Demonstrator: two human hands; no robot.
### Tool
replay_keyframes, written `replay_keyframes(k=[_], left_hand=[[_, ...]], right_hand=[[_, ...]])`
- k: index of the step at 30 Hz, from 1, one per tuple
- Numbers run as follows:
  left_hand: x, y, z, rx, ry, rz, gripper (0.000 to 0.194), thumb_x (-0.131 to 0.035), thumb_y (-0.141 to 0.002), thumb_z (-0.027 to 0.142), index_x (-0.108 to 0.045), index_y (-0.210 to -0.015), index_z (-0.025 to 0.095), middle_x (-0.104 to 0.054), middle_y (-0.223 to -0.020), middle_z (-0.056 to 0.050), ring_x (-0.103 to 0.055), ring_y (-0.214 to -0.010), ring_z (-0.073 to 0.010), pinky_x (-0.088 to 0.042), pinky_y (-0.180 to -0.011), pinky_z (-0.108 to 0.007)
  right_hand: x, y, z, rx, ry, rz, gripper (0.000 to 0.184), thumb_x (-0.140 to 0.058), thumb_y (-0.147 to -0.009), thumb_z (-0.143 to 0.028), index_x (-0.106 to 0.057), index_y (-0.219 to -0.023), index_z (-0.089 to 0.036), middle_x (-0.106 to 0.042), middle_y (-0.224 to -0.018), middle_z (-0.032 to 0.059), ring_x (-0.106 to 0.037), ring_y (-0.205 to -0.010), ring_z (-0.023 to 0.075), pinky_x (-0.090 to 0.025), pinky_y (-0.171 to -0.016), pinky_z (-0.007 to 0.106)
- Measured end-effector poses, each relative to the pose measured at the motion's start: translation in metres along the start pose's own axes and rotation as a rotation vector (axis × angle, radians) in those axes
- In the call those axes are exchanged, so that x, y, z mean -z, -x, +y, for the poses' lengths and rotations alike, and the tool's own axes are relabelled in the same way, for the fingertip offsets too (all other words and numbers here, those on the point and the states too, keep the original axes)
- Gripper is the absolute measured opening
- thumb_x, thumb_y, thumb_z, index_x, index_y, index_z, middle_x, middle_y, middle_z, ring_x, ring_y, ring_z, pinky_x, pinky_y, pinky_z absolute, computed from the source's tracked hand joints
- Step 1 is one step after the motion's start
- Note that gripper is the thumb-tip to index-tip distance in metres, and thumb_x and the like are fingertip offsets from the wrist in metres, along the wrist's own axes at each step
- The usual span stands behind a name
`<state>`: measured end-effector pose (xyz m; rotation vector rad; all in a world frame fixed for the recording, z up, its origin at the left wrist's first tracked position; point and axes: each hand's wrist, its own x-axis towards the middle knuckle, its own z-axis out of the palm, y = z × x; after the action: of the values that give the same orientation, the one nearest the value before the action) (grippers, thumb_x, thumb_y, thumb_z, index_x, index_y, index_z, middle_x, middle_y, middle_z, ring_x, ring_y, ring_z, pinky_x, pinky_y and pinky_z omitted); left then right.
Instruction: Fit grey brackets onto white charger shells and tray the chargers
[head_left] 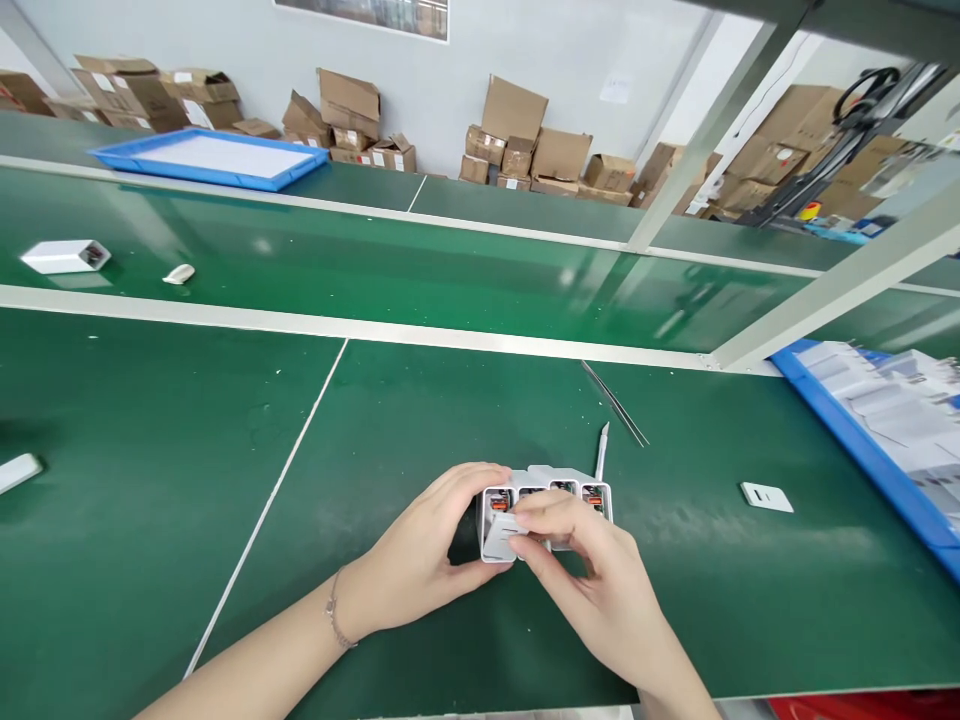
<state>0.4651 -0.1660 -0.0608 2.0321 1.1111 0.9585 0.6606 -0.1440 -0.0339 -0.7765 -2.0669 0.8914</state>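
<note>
Several white charger housings stand side by side in a row [541, 474], with open ends facing me and circuit parts and orange pieces showing inside. My left hand [405, 565] grips the leftmost housing, fingers on top and thumb below. Between the thumb and fingers of my right hand [596, 580] is a white slotted end cover [501, 538], tilted at the mouth of that leftmost housing. My right hand partly hides the middle housings. Behind the row lies a slim white pen-like tool [602, 452], and beyond it metal tweezers [616, 405]. Another slotted cover [766, 497] lies to the right.
A blue tray [862, 452] of white parts sits at the right edge. On the raised shelf are a white housing [60, 258] and a small white piece [179, 274]. A white frame post [840, 275] slants down at right. Cardboard boxes [349, 105] line the back.
</note>
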Motion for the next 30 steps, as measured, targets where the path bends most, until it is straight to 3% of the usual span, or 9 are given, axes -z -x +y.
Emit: replay_keyframes(k=[3,9,14,17,20,23,27,30], left_hand=[[0.001,-0.001,0.0,-0.007,0.007,-0.01,0.057,-0.062,-0.087,0.03,-0.033,-0.136,0.03,-0.05,-0.136,-0.006,-0.046,-0.129,-0.021,-0.044,-0.108,-0.041],[0.001,-0.002,0.001,0.013,-0.002,-0.027,0.055,-0.061,-0.089,0.03,-0.033,-0.136,0.032,-0.049,-0.138,-0.004,-0.045,-0.13,-0.0186,-0.044,-0.108,-0.038],[0.0,-0.001,-0.003,-0.017,-0.045,0.008,0.057,-0.059,-0.089,0.028,-0.031,-0.138,0.03,-0.049,-0.139,-0.007,-0.046,-0.129,-0.0207,-0.044,-0.108,-0.04],[-0.002,0.0,-0.002,-0.03,-0.103,0.017,0.059,-0.06,-0.089,0.03,-0.03,-0.139,0.031,-0.049,-0.139,-0.007,-0.048,-0.128,-0.0208,-0.045,-0.107,-0.039],[-0.004,0.003,-0.002,0.042,-0.177,0.005,0.058,-0.059,-0.089,0.031,-0.03,-0.14,0.033,-0.049,-0.138,-0.005,-0.051,-0.125,-0.0209,-0.049,-0.103,-0.038],[-0.006,0.006,-0.004,0.101,-0.221,0.017,0.063,-0.058,-0.089,0.032,-0.026,-0.143,0.034,-0.045,-0.143,-0.005,-0.049,-0.128,-0.0231,-0.051,-0.1,-0.038],[-0.006,0.006,-0.002,0.107,-0.225,0.077,0.069,-0.06,-0.088,0.037,-0.021,-0.145,0.034,-0.035,-0.15,-0.005,-0.038,-0.137,-0.0242,-0.045,-0.107,-0.042],[-0.006,0.001,0.006,0.09,-0.251,0.045,0.074,-0.062,-0.086,0.04,-0.019,-0.145,0.034,-0.032,-0.151,-0.007,-0.037,-0.138,-0.0243,-0.046,-0.107,-0.042]], right_hand=[[0.005,-0.002,-0.002,0.114,0.234,-0.002,0.021,-0.058,-0.089,-0.01,-0.054,-0.105,-0.022,-0.062,-0.104,0.003,-0.055,-0.107,0.0171,-0.051,-0.091,0.032],[0.006,-0.006,-0.006,0.186,0.619,-0.027,0.014,-0.053,-0.093,-0.018,-0.06,-0.104,-0.016,-0.061,-0.11,0.0085,-0.045,-0.124,0.0256,-0.047,-0.096,0.041],[-0.018,0.001,-0.004,0.444,0.973,0.052,0.028,-0.055,-0.092,-0.019,-0.062,-0.114,-0.003,-0.064,-0.116,0.0135,-0.038,-0.133,0.0286,-0.023,-0.117,0.049],[-0.011,0.005,-0.007,0.455,0.978,0.002,0.035,-0.054,-0.094,-0.028,-0.06,-0.12,-0.006,-0.06,-0.126,0.0105,-0.035,-0.136,0.0259,-0.013,-0.121,0.05],[0.037,0.016,-0.001,0.304,0.83,0.021,0.031,-0.044,-0.098,-0.033,-0.06,-0.121,-0.019,-0.059,-0.128,0.0043,-0.038,-0.135,0.0224,-0.026,-0.117,0.048],[0.112,0.044,0.027,0.006,0.892,0.281,0.035,-0.038,-0.098,-0.02,-0.054,-0.129,-0.018,-0.058,-0.127,0.0108,-0.05,-0.125,0.0225,-0.046,-0.103,0.043],[0.197,0.087,0.084,-0.338,1.035,0.146,0.044,-0.03,-0.092,-0.029,-0.062,-0.115,-0.009,-0.06,-0.122,0.0209,-0.058,-0.114,0.0342,-0.049,-0.095,0.054],[0.223,0.095,0.109,-0.377,1.004,0.109,0.048,-0.03,-0.089,-0.043,-0.065,-0.089,-0.011,-0.069,-0.094,0.0212,-0.067,-0.083,0.0348,-0.056,-0.074,0.054]])
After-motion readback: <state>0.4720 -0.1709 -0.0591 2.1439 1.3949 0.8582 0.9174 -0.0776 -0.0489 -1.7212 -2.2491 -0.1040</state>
